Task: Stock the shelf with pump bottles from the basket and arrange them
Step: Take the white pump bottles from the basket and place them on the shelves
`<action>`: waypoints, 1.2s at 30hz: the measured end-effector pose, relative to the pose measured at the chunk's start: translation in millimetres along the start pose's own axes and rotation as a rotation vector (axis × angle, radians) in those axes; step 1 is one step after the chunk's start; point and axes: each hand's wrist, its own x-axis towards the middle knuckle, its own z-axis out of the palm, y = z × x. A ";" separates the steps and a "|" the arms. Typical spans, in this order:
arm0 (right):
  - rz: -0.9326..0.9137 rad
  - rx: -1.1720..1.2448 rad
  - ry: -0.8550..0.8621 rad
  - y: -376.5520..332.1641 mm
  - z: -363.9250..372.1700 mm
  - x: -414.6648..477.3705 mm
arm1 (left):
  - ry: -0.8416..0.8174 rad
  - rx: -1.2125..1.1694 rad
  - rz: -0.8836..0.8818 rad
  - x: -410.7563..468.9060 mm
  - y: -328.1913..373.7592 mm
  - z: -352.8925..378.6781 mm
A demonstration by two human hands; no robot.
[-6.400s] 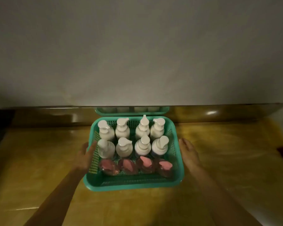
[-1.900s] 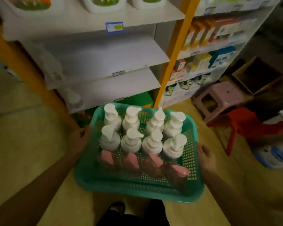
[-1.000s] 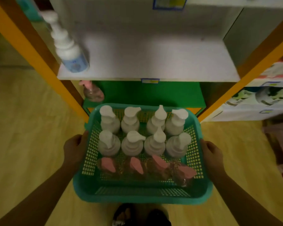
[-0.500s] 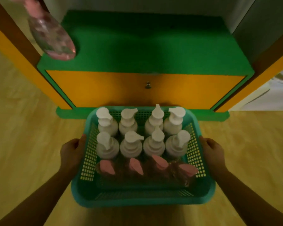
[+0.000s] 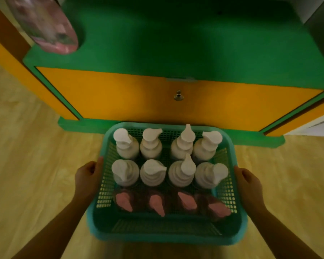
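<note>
A teal mesh basket (image 5: 165,234) sits low in front of me, over the yellowish floor. My left hand (image 5: 87,176) grips its left rim and my right hand (image 5: 248,182) grips its right rim. Inside stand several white pump bottles (image 5: 152,174) in two rows, with a row of pink-capped clear bottles (image 5: 156,204) nearest me. One pink pump bottle (image 5: 51,25) stands at the left front corner of the green bottom shelf (image 5: 176,43).
Below the green shelf is an orange front panel (image 5: 138,98) with a small metal lock (image 5: 178,95). An orange upright (image 5: 0,47) rises at the left, another (image 5: 307,116) at the right. Yellowish floor (image 5: 26,165) lies on both sides.
I carried the basket from a counter to the shelving. The view dropped from the white shelves to the green bottom shelf, and the basket came lower and closer to the orange panel.
</note>
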 end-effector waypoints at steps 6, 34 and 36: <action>-0.059 -0.223 -0.063 -29.3 -25.8 2.7 | -0.153 0.172 -0.246 6.2 22.5 -14.1; -0.815 -0.344 -0.531 -229.5 71.1 -16.7 | -0.376 -0.316 0.441 31.6 129.9 -50.9; -0.818 -0.272 -0.534 -246.9 52.0 -22.9 | -0.366 -0.391 0.446 25.4 148.7 -70.6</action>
